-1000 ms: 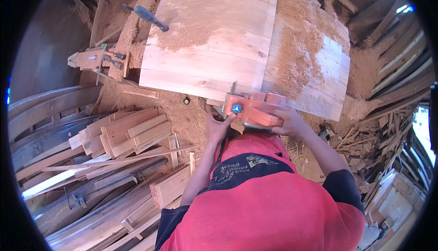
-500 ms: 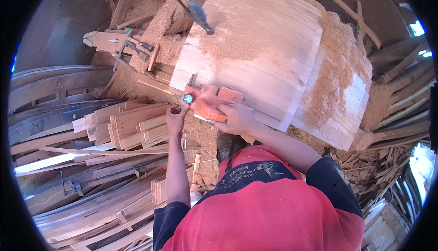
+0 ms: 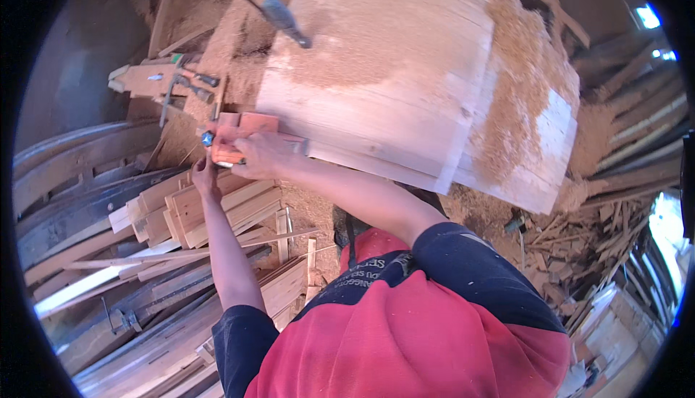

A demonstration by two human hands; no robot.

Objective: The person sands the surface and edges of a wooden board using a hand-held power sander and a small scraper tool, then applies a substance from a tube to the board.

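An orange-red electric planer (image 3: 233, 129) with a blue knob at its front lies at the left end of a wide pale wooden panel (image 3: 405, 119). My right hand (image 3: 264, 155) is wrapped round its handle. At its front left, just below the knob, my left hand (image 3: 205, 175) is closed against the planer, the fingers partly hidden. Sawdust and shavings (image 3: 517, 108) cover much of the panel's top and its right part. Standing on the far left of the panel is a dark blue-grey tool (image 3: 284, 22) with a thin dark rod.
Several hand tools with dark handles (image 3: 195, 87) lie on a board at the far left. Stacked planks (image 3: 192, 213) fill the space left of my legs. Scrap wood (image 3: 579, 253) is heaped at the right, and long timbers (image 3: 641, 134) lean beyond it.
Both hands have moved left along the panel with the planer, which has gone from the near edge's middle-left to its left end. My right arm is stretched further across my body.
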